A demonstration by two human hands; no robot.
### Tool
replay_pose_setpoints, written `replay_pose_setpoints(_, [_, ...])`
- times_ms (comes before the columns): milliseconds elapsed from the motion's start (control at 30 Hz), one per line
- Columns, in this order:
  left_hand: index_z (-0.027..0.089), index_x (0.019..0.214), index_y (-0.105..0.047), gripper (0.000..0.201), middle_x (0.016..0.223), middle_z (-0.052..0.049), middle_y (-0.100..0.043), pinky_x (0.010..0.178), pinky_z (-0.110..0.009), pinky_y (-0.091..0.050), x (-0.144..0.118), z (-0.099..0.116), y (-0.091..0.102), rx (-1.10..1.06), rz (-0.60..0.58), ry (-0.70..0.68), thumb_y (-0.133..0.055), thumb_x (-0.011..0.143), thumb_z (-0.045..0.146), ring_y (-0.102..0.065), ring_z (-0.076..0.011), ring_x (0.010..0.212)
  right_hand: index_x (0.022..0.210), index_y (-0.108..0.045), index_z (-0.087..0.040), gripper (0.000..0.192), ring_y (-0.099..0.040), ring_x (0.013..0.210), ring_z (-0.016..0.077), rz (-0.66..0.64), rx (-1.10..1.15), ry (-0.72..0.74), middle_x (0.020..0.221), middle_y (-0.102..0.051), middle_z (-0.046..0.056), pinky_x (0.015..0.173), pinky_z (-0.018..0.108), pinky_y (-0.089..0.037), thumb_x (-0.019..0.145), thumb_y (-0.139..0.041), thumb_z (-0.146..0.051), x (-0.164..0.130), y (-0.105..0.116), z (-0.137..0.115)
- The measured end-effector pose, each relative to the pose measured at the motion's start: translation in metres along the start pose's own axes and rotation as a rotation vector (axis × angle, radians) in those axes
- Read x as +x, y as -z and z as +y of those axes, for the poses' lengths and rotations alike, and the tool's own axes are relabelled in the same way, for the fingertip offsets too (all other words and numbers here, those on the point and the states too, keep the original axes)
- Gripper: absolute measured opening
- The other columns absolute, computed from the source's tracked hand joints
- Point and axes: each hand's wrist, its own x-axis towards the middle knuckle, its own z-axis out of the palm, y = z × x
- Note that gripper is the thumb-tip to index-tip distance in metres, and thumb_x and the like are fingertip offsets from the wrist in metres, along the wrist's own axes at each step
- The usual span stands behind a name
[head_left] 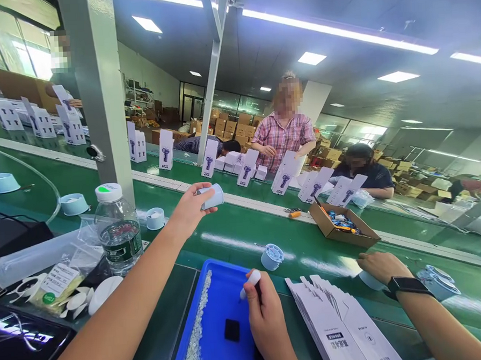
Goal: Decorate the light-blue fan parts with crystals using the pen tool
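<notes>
My left hand point(189, 207) reaches out over the green conveyor belt point(235, 236) and grips a small light-blue cup-shaped part point(212, 196) on its side. My right hand point(266, 315) hovers low over a blue tray point(220, 304) and pinches a short white pen-like tool point(250, 281), tip pointing down. In the tray lie a strip of tiny clear beads point(197, 327) and a black square pad point(232, 330). Another light-blue round part point(272, 256) stands on the belt just beyond the tray.
A co-worker's hand with a black watch point(380, 266) rests on a pale part at right, beside a stack of flat white cartons point(336, 320). A water bottle point(116, 229) and plastic bags sit left. A cardboard box of tools point(342, 225) and upright white boxes point(165, 149) lie beyond; people work opposite.
</notes>
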Motion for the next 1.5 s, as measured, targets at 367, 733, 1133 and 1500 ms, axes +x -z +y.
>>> replay_pose_setpoints(367, [0.015,0.088,-0.055,0.019,0.086,-0.007,-0.062,0.055,-0.026,-0.051,-0.002,-0.011,-0.011,-0.192,-0.014,0.063,-0.066,0.076,0.025,-0.061,-0.0157,0.073,0.084,-0.051,-0.022,0.019,-0.053,0.062,0.0128,0.01,0.091,0.014,0.072,-0.055,-0.001,0.057,0.022,-0.044,0.096,-0.04,-0.032,-0.003,0.008,-0.013])
replay_pose_setpoints(733, [0.015,0.072,-0.057,0.01,0.077,-0.003,-0.058,0.062,-0.027,-0.047,-0.014,-0.046,-0.03,-0.203,-0.214,0.219,-0.062,0.076,0.022,-0.055,-0.0133,0.069,0.093,-0.059,-0.021,0.018,-0.067,0.067,0.0152,0.345,0.384,-0.185,0.084,-0.065,0.002,0.063,0.026,-0.055,0.086,-0.06,-0.038,-0.009,0.015,-0.012])
replay_pose_setpoints(1133, [0.015,0.079,-0.064,0.02,0.095,-0.006,-0.058,0.068,-0.031,-0.051,-0.028,-0.053,-0.04,0.261,-0.317,0.138,-0.07,0.07,0.031,-0.056,-0.0169,0.081,0.109,-0.056,-0.019,0.033,-0.067,0.095,0.0234,0.36,0.405,-0.336,0.104,-0.07,0.011,0.085,0.039,-0.052,0.087,-0.057,-0.044,-0.003,0.023,-0.014])
replay_pose_setpoints(1500, [0.016,0.081,-0.064,0.025,0.094,-0.006,-0.06,0.072,-0.032,-0.052,-0.034,-0.054,-0.041,0.291,-0.381,0.104,-0.07,0.071,0.038,-0.058,-0.0186,0.084,0.108,-0.057,-0.019,0.033,-0.068,0.096,0.0237,0.378,0.391,-0.324,0.104,-0.07,0.01,0.083,0.037,-0.053,0.087,-0.056,-0.045,-0.003,0.023,-0.014])
